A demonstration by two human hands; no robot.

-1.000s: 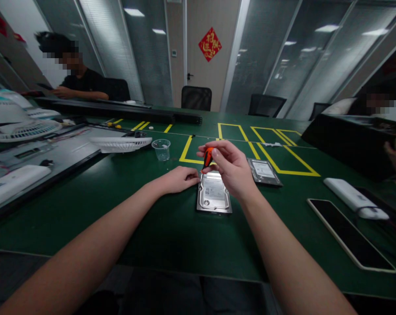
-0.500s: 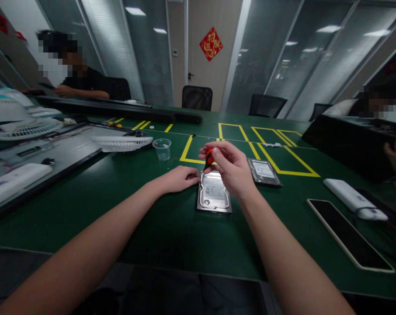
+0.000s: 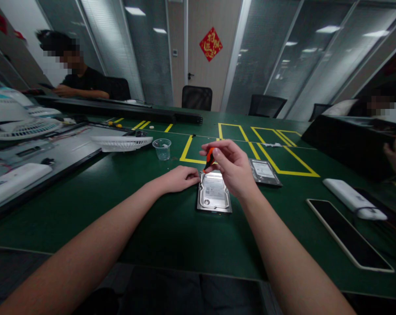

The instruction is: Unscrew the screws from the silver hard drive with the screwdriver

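Observation:
A silver hard drive [image 3: 214, 194] lies flat on the green table [image 3: 171, 236] in front of me. My right hand [image 3: 229, 164] is closed round the orange and black handle of a screwdriver [image 3: 210, 159], whose tip points down at the drive's upper left edge. At that same edge, my left hand [image 3: 180, 178] rests on the table with its fingers curled against the drive's side; whether they pinch it is hard to make out. A second hard drive [image 3: 265, 172] lies just behind and right of my right hand.
A clear plastic cup [image 3: 162, 150] stands behind my left hand. White fan parts [image 3: 122, 142] and a large panel [image 3: 70, 148] fill the left. On the right are a phone [image 3: 349, 234], a white device [image 3: 353, 199] and a black box [image 3: 345, 148]. Two people sit beyond.
The screwdriver handle has turned and tilted slightly in my right hand, and its shaft shows more. My left hand and the drive have not moved.

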